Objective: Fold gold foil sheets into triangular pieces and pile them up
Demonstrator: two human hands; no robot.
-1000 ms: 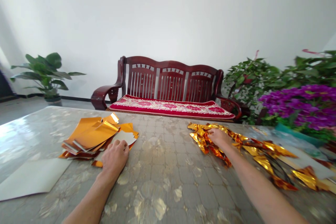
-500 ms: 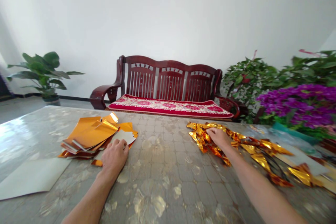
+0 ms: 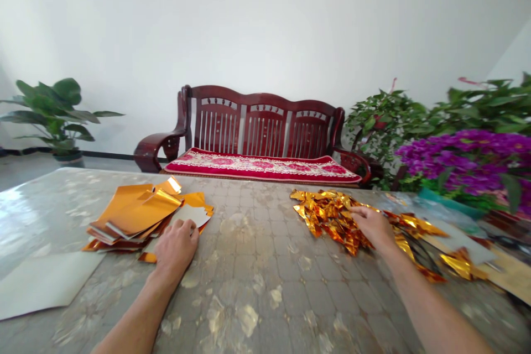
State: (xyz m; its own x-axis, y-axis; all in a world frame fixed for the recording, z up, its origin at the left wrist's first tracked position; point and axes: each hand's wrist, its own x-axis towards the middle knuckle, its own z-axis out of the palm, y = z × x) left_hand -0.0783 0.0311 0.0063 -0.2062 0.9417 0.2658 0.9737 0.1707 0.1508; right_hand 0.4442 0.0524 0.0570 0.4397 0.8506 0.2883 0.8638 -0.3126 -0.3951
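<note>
My left hand (image 3: 176,248) rests with curled fingers on the near right edge of a stack of gold foil-faced paper sheets (image 3: 136,210), beside a white-backed piece (image 3: 191,214). Its fingertips are turned under, and what they grip, if anything, is hidden. My right hand (image 3: 373,225) is at the right side of a heap of crumpled gold foil scraps (image 3: 327,215). Its fingers are drawn together and point left over the foil; I cannot make out what lies between them. More gold foil pieces (image 3: 460,263) are spread right of my right forearm.
A pale sheet (image 3: 50,282) lies at the table's left. Clear plastic (image 3: 406,203), a teal item (image 3: 450,204) and tan paper (image 3: 512,276) are at the right, near purple flowers (image 3: 473,157). A wooden bench (image 3: 265,121) with a red cover stands behind the patterned table (image 3: 257,265).
My right hand has shifted right across the foil heap, which shows more scraps where the hand was. My left hand stays on the stack. The view has turned slightly right.
</note>
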